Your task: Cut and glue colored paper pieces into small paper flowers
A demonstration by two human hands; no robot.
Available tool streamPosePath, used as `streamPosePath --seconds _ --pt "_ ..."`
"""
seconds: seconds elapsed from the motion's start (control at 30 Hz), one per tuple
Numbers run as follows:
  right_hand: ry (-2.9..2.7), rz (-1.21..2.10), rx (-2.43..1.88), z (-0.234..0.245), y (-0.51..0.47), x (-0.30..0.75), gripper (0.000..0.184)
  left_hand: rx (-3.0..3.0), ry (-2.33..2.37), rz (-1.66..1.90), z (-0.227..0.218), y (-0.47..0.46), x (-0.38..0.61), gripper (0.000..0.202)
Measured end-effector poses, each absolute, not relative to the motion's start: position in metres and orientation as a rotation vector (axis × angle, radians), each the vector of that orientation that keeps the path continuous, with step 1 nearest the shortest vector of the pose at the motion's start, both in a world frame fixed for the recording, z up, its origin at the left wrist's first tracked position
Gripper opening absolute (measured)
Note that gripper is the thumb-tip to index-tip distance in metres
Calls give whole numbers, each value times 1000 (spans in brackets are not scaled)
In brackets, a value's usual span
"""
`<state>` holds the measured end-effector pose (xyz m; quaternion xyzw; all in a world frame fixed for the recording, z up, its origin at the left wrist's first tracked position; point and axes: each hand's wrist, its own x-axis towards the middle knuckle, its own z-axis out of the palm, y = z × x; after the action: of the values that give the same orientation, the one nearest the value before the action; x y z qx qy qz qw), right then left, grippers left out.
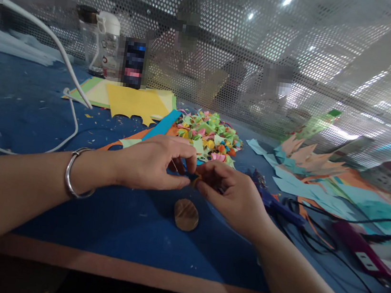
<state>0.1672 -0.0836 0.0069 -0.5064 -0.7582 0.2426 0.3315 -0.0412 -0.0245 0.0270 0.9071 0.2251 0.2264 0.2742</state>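
Note:
My left hand point(153, 162) and my right hand point(230, 194) meet above the blue table cover point(23, 109), fingertips pinched together on a small dark blue and yellow paper piece point(193, 179). The left wrist wears a silver bangle point(74, 178). Just below the hands a small round brown wooden disc point(185, 214) lies on the cover. Behind the hands sits a heap of small folded coloured paper pieces point(210, 141).
Yellow and green paper sheets point(133, 100) lie at the back left beside a clear jug point(99, 45). A white cable point(68, 72) crosses the left side. A blue glue gun point(274, 202), black cables and paper offcuts point(320, 182) fill the right. A perforated metal screen point(265, 55) stands behind.

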Motion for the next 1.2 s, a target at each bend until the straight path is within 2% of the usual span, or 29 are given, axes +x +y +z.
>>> streamPosePath --seconds 0.67,0.9,1.2 --pt "-1978 665 -1322 7 -85 167 5 2325 588 577 22 -17 -43 12" --pt "-1977 705 -1323 7 -84 166 9 2405 637 634 23 -23 -40 6" --pt "-2026 655 -1322 7 -84 163 4 2627 616 725 18 -30 -35 5"
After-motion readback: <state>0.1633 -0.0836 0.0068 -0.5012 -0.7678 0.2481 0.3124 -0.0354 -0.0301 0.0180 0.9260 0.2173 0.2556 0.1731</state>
